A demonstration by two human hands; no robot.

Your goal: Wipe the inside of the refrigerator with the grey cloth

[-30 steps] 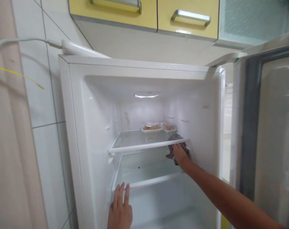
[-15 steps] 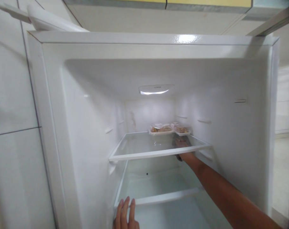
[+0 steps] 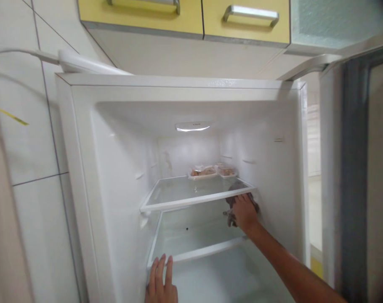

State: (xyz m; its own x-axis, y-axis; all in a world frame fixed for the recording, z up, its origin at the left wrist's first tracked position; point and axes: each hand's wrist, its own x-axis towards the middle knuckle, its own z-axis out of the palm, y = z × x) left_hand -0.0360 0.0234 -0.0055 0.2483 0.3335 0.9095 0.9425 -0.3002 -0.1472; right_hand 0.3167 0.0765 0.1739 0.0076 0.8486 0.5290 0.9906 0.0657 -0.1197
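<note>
Inside the open refrigerator [image 3: 122, 160], my right hand [image 3: 243, 211] grips a dark grey-brown cloth [image 3: 232, 218]. The cloth is bunched under the fingers, just below the upper glass shelf [image 3: 175, 191] and near its front right corner; part of it shows through the glass. Fingers stretched out, my left hand [image 3: 161, 280] rests at the front edge of the lower shelf [image 3: 207, 251], toward its left end. On the upper shelf, at the back right, sit two clear-wrapped food trays [image 3: 202, 171] side by side.
The refrigerator door [image 3: 352, 181] stands open on the right. Yellow cabinets [image 3: 141, 17] with metal handles hang above. White wall tiles [image 3: 30, 147] run along the left. A small dark spot [image 3: 187, 229] shows inside, below the upper shelf.
My right hand has drawn back toward the front with the cloth, now more visible below the upper shelf. My left hand stays at the lower shelf edge. The view has shifted back and upward.
</note>
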